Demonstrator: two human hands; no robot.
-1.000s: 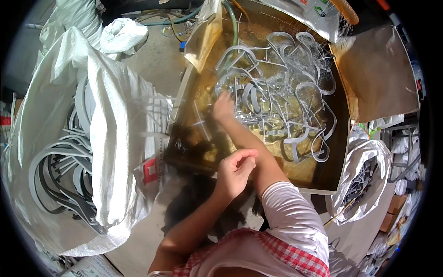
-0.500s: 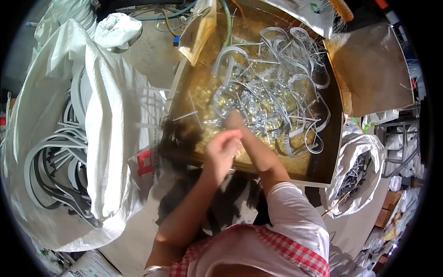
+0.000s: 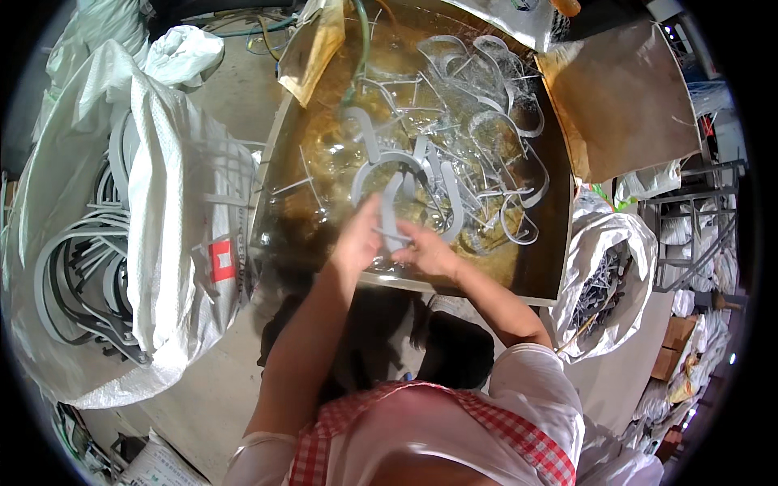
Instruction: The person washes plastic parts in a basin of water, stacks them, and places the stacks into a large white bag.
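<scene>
A curved grey plastic strip [image 3: 388, 212] with branching arms stands up from the water in front of me. My right hand [image 3: 429, 249] grips its lower end between thumb and fingers. Close against its left side is my left hand [image 3: 356, 239], fingers curled at the same lower end and partly blurred. Behind the hands, several looped grey plastic strips [image 3: 531, 174] and thin sprues lie tangled in the water of a shallow tank [image 3: 551, 275].
A large white woven sack [image 3: 182, 251] of curved grey strips stands at my left. To the right, a smaller white sack [image 3: 640, 243] holds thin grey scraps. A green hose [image 3: 363, 49] enters the tank, and a brown board [image 3: 620, 105] leans out from its right side.
My right hand has come back from the water toward me and now grips a grey strip raised out of it. My left hand has moved left and up to the strip.
</scene>
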